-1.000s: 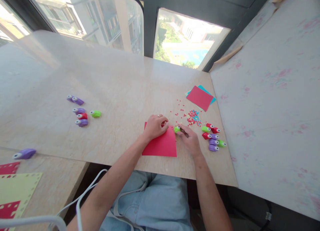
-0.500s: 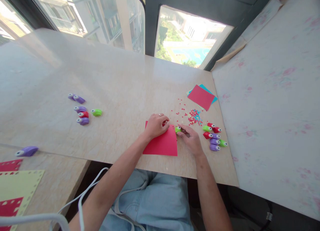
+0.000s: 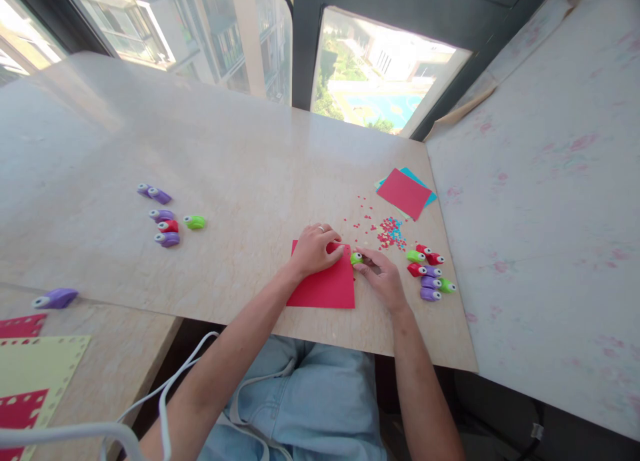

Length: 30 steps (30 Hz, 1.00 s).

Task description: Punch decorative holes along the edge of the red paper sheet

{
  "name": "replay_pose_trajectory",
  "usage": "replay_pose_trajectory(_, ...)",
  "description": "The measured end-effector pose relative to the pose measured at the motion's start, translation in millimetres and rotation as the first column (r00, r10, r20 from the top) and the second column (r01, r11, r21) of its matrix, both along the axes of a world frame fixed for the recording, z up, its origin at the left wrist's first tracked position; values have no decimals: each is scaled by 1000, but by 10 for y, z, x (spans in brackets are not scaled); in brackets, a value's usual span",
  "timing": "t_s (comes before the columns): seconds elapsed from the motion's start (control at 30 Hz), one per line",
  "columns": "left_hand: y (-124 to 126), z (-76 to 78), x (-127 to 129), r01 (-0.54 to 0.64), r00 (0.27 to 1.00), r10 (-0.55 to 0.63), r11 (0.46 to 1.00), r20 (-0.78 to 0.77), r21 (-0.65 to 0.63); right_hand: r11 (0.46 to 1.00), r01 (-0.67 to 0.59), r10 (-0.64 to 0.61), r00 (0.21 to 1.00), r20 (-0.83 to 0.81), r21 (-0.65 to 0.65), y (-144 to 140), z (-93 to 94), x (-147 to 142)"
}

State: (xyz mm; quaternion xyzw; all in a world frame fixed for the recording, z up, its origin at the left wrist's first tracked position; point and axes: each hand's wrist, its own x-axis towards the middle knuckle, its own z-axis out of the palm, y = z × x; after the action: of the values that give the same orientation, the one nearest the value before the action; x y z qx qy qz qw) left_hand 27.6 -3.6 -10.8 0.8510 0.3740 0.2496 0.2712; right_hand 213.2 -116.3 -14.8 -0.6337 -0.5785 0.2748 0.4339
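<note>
So the left hand [image 3: 314, 249] is pressed flat-ish on the top edge of a square sheet of red craft paper [image 3: 324, 282] lying on the beige marble-look desk [image 3: 250, 161], fingers curled down to pin it rather than gripping anything. The right hand [image 3: 383, 278] sits at 3 o'clock from the sheet, fingers closed around a small lime-green plastic paper punch [image 3: 355, 258] that's right at the sheet's upper right corner; can't quite tell if the paper edge is already inside the slot, it's tiny from up here. If I were doing this I'd keep the left hand pinning the sheet so it doesn't skate, slide the punch mouth fully over the edge, square it, then press straight down with the thumb. At 3 o'clock of the right hand there's a cluster of red, purple and green mini punches [image 3: 427, 274], and at 12 o'clock a scatter of tiny red and blue paper confetti [image 3: 387, 231]. Further up sits a stack of red and teal paper squares [image 3: 405, 191].
</note>
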Motion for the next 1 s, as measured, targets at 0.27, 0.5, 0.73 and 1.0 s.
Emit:
replay_pose_trajectory(0.27,4,0,1,-1,999,2,1000,34,-29,996,-43,35,993,111,73,14,-12,-10)
replay_pose_trajectory(0.5,12,23,2,-1,995,8,998,102,-65,989,-41,3,965,261,142,41,28,-65)
replay_pose_trajectory(0.73,23,35,5,-11,992,22,996,125,-87,989,-88,60,974,219,121,23,52,-85)
replay_pose_trajectory(1.0,21,18,8,-5,993,13,997,114,-72,995,-69,58,986,154,68,9,78,-90)
